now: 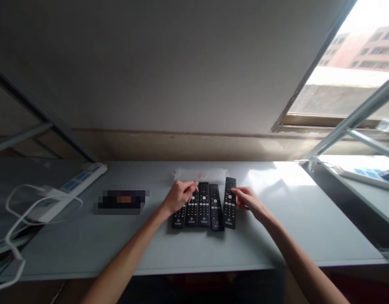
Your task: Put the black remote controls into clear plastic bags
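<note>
Several black remote controls lie side by side on the grey table, in a row. My right hand grips the right edge of the rightmost remote, which is slightly tilted and set a little apart from the others. Beside it, another remote leans the other way. My left hand is over the two leftmost remotes and hides their upper parts; its fingers are bent together, and what they hold, if anything, is hidden. Behind the row lies a clear plastic bag.
A blurred-out dark object lies to the left. Further left are a white power strip and a looped white cable. Metal frame bars slope at both sides. Another power strip is at the far right, under a window.
</note>
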A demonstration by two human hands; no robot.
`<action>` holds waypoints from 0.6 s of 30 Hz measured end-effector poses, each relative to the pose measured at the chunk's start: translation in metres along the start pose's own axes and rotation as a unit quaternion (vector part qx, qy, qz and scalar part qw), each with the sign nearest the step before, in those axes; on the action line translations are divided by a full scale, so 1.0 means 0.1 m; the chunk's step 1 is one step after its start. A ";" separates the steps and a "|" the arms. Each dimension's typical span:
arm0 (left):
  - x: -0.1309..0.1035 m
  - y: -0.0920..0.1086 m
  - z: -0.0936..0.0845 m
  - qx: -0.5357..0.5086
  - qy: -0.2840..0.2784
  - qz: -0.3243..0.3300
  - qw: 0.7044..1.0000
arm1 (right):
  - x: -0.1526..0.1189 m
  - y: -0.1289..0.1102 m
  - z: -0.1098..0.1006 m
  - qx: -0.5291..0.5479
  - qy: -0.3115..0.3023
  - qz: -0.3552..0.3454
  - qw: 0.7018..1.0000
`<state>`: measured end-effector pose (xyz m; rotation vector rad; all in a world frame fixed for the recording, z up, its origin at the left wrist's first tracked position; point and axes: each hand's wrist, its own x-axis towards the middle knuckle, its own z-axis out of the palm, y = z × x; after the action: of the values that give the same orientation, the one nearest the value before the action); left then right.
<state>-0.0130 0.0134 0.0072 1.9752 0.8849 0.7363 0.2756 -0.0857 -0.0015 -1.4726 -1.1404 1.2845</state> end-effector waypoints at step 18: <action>0.14 -0.56 -0.15 0.127 0.219 0.083 0.964 | 0.58 0.02 -0.40 -0.301 0.208 -0.062 0.929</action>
<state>-0.0337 0.0538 -0.0313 2.1690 1.1240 1.2441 0.3188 -0.0304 -0.0114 -1.9563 -1.3676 0.4962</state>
